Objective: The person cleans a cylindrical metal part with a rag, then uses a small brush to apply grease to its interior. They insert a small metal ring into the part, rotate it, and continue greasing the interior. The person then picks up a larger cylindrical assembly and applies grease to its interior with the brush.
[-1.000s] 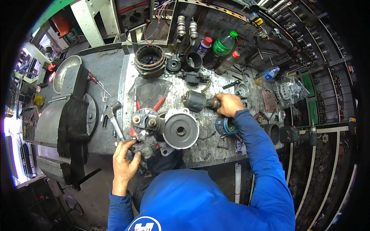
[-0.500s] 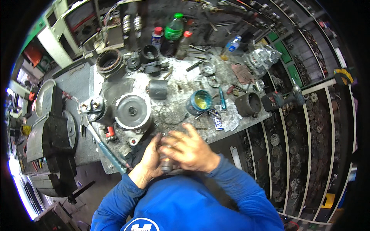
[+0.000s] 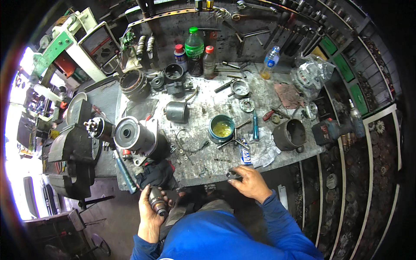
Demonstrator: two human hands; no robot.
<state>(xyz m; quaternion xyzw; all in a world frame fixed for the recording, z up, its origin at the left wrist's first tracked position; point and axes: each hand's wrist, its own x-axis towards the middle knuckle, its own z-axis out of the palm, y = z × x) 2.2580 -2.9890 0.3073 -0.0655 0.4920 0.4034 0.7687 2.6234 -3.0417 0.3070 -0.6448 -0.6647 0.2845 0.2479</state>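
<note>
In my left hand [image 3: 149,212], in front of the bench's near edge, is a cylindrical metal part [image 3: 157,200] with a stepped, narrower end pointing down toward me. The fingers wrap round its side. My right hand [image 3: 252,186] is at the near edge of the bench, farther right, pinching a small dark metal piece [image 3: 234,175] between thumb and fingers; its far side is hidden. Beyond that hand lie a blue-and-white packet [image 3: 245,152] and a crumpled white cloth [image 3: 264,149]. A teal tub [image 3: 212,135] of yellow grease stands behind them.
On the bench [image 3: 203,104] are a large round metal housing [image 3: 128,133], a dark cup [image 3: 177,112], a hollow cylinder [image 3: 284,138] and a teal-handled tool [image 3: 255,126]. Several bottles [image 3: 194,50] stand at the back. A vise [image 3: 69,160] is at left, a cordless drill [image 3: 329,131] at right.
My hands were together around the metal part; now they are apart. The left has moved left and down with the part, the right to the right with the small piece. The view has shifted.
</note>
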